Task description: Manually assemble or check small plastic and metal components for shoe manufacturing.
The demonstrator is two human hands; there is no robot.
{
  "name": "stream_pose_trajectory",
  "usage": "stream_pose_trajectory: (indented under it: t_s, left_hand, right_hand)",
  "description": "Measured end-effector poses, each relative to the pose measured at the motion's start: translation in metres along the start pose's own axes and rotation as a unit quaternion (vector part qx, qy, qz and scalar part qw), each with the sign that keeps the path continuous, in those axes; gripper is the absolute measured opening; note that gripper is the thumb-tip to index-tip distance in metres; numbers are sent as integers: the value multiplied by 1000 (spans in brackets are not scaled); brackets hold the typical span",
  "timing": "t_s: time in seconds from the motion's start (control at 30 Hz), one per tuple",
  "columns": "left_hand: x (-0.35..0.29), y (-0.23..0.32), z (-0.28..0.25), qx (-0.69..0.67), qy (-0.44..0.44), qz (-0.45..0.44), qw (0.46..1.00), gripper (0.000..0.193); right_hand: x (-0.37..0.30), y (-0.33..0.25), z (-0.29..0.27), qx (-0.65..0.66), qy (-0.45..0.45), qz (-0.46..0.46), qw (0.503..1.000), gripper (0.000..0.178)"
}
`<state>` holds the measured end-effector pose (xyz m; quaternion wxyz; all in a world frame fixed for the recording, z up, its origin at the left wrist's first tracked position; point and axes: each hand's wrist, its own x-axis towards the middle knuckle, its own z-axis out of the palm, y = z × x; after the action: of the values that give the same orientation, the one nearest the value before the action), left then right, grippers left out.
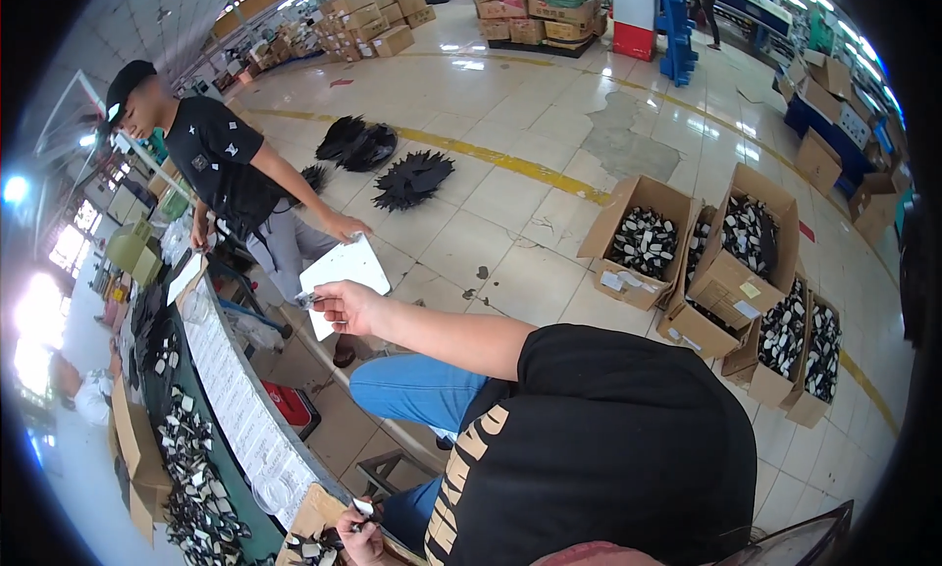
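My right arm is stretched out to the left, and my right hand (343, 308) is closed with its fingertips pinched on a small dark piece (307, 298). Behind that hand is a white board (348, 269) with small holes; a co-worker's hand (345, 227) is at its upper edge. I cannot tell whether my fingers touch the board. Low in the view, my left hand (361, 543) grips a small black piece with a white label (364, 508). It is beside a heap of similar black-and-white pieces (316, 546) at the bench edge.
A green-topped bench (257, 520) on the left carries many black-and-white pieces (196, 468). A co-worker (211, 144) stands at its far end. Cartons of pieces (643, 234) stand on the right. Black bundles (414, 179) lie on the tiled floor. A red box (287, 406) sits under the bench.
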<state>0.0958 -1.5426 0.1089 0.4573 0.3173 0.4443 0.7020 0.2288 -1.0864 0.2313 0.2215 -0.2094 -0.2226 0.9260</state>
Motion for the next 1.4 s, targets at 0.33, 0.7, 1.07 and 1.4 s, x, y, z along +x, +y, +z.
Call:
stream_pose_trajectory:
  t_s: [0.33, 0.7, 1.07, 1.4]
  left_hand:
    - [21, 35, 57, -67, 35, -38, 996, 33]
    - [-16, 67, 80, 67, 103, 0, 992, 32]
    - [-37, 79, 192, 13, 531, 134, 837, 68]
    - [-21, 71, 222, 47, 678, 279, 678, 59]
  right_hand:
    - [20, 42, 37, 4, -39, 61, 997, 11]
    - [43, 121, 114, 31, -194, 233, 952, 17]
    - [6, 173, 154, -83, -328, 336, 879, 28]
    - [-67, 194, 182, -291, -602, 218, 711, 27]
